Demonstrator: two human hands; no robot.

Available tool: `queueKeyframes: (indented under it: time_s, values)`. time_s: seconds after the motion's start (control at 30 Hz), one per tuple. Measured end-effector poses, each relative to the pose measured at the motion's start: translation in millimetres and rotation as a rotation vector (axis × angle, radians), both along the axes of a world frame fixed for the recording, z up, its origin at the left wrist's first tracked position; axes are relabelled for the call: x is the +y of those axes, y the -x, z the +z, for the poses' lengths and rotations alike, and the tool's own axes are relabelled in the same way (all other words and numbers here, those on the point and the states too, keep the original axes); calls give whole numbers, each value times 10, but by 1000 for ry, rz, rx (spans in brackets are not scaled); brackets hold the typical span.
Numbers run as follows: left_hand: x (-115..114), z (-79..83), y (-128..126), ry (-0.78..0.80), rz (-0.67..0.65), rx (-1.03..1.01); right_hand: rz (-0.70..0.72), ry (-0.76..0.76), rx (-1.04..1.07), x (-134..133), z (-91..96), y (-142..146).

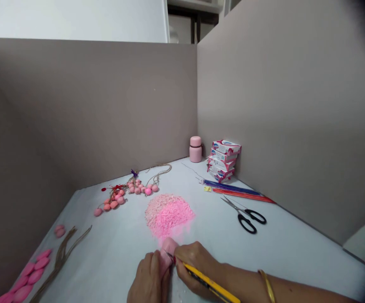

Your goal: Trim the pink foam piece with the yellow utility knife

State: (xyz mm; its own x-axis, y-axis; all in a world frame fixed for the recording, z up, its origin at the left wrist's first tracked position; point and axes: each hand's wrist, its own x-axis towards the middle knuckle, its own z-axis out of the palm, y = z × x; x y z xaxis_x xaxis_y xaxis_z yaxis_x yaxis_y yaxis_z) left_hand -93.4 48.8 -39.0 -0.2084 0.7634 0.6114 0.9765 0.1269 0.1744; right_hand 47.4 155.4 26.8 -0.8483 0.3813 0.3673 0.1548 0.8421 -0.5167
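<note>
White table | 1 scissors | 2 hands: left gripping pink block, right pinching yellow cutter

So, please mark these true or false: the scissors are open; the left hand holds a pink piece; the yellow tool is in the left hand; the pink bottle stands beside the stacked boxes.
1. The scissors are open. False: the blades lie closed on the table.
2. The left hand holds a pink piece. True.
3. The yellow tool is in the left hand. False: the right hand holds it.
4. The pink bottle stands beside the stacked boxes. True.
</note>
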Motion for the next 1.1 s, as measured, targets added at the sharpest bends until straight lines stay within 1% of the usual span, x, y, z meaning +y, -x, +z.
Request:
queueKeyframes:
  time_s: [0.13,0.43,0.7,0.8,0.97,1.1]
  values:
    - [-2,5,-6,-6,-4,-4,-4,-8,-2,3,2,-17]
    - [-8,-16,23,76,20,-18,0,-22,-23,-11,-13,-51]
    - [-22,27,8,2,-25,-26,-5,-48,-54,-20,-4,-61]
    - [-13,0,12,-18,-33,-25,0,-62,-64,-28,17,-71]
    - [2,-82,46,1,-22,-16,-5,-71,-72,-36,27,-96]
    - [-5,-50,36,-15,-28,-27,3,-77,-75,-22,13,-111]
